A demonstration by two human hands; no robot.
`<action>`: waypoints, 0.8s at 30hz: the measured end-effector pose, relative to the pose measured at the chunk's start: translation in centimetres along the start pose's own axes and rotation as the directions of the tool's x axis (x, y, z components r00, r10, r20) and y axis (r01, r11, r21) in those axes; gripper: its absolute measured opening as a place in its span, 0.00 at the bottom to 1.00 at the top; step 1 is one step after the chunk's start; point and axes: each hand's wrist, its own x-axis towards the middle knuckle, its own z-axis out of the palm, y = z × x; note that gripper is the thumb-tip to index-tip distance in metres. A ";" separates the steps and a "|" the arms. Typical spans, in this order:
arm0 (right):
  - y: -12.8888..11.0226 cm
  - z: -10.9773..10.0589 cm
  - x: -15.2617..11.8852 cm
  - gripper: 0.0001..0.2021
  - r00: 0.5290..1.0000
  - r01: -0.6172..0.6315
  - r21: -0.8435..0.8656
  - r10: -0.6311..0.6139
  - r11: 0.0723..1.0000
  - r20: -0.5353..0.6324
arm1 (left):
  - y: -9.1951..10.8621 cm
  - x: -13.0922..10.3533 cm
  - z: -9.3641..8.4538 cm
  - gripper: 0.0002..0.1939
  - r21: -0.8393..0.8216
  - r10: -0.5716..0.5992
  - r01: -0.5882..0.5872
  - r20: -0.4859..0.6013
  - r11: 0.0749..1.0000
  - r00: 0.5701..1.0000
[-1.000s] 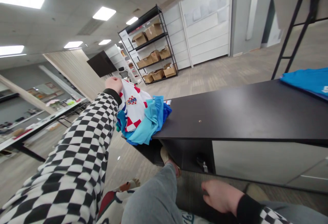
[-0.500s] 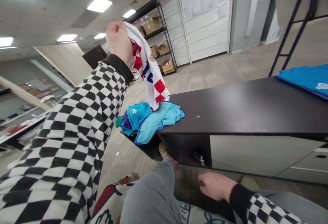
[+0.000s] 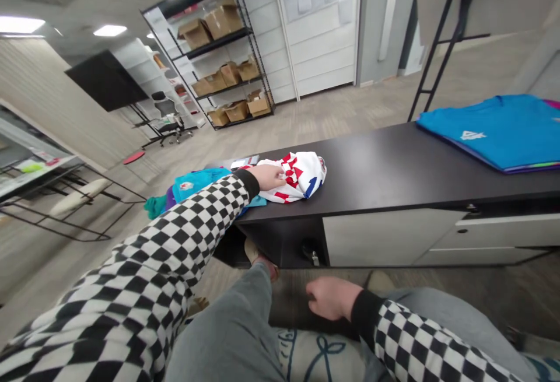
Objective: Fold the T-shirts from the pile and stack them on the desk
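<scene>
A crumpled white shirt with red checks and blue marks lies on the dark cabinet top. My left hand is at its left side, fingers closed on the fabric. Under and beside my left forearm is a heap of blue, purple and green clothes. My right hand hangs low in front of the cabinet, near my knees, with its fingers curled; whether anything is inside is hidden.
A stack of folded shirts, blue on top, lies at the cabinet's right end. A small box sits behind the clothes heap. Shelving with cartons stands beyond. Keys hang in the open compartment.
My left hand has come down from above with the white and red shirt, which now lies bunched on the cabinet. The view has turned, showing more of the folded stack.
</scene>
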 end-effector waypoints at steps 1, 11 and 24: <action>-0.3 -0.3 -0.1 0.22 1.000 -0.005 -0.003 0.005 1.000 0.017 | -1.4 -0.4 0.8 0.20 0.008 -0.001 0.002 -0.057 1.000 0.998; -1.2 -0.4 -0.7 0.21 0.999 0.034 -0.007 -0.034 0.999 -0.003 | -14.1 -9.5 3.0 0.65 -0.173 -0.308 0.292 -0.075 0.941 0.948; -0.9 -0.4 -0.8 0.22 0.996 -0.021 -0.040 0.024 0.999 0.084 | -16.3 -12.9 -6.0 0.30 -0.248 -0.508 0.453 -0.562 0.857 0.653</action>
